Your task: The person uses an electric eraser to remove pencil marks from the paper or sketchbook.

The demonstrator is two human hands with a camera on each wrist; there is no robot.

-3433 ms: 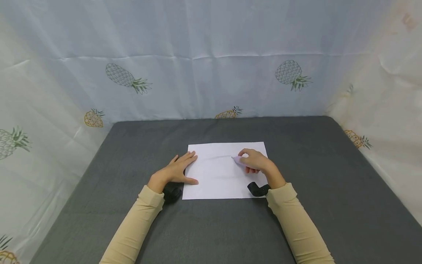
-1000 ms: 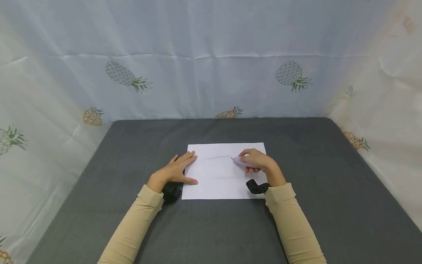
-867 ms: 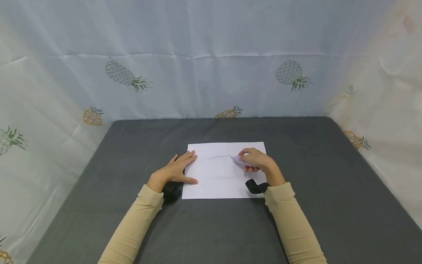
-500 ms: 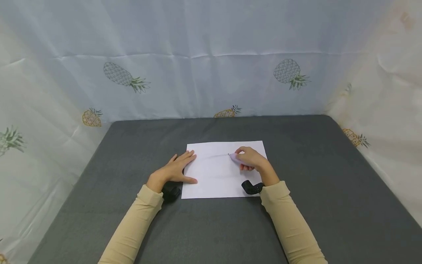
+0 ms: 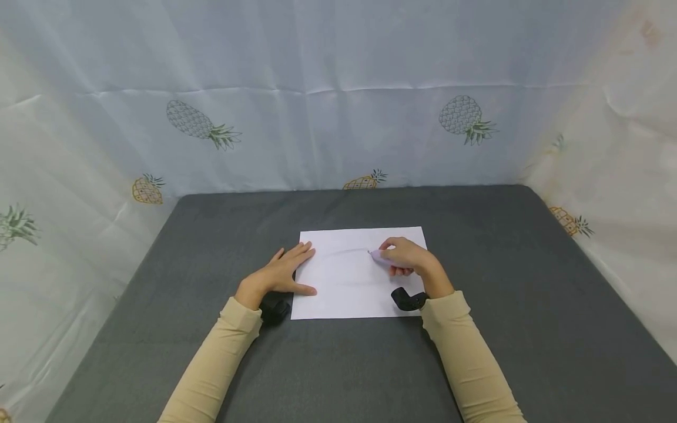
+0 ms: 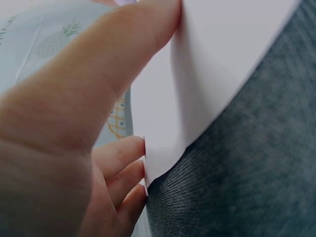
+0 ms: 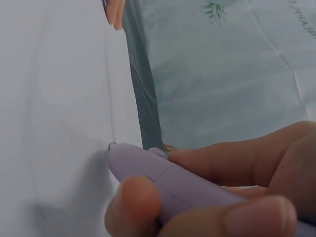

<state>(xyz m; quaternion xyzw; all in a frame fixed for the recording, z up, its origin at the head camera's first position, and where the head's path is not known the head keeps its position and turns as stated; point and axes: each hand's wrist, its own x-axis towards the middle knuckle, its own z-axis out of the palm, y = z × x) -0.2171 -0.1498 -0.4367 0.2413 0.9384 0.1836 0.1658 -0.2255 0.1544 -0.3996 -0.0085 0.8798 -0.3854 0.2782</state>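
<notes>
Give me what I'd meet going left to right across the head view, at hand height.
Pineapple-print cloth → dark grey table → left hand → bare stretch of white paper → tip end of the lilac tool → right hand → table again → cloth again.

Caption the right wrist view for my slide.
Right hand grips a pen-like purple tool, its tip at the end of a thin line on white paper.

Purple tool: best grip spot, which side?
Probably the thick barrel of the purple tool, behind its small tip, coming from the person's right. The tip points left over the white paper; the body runs back rightward, where the right hand pinches it.
</notes>
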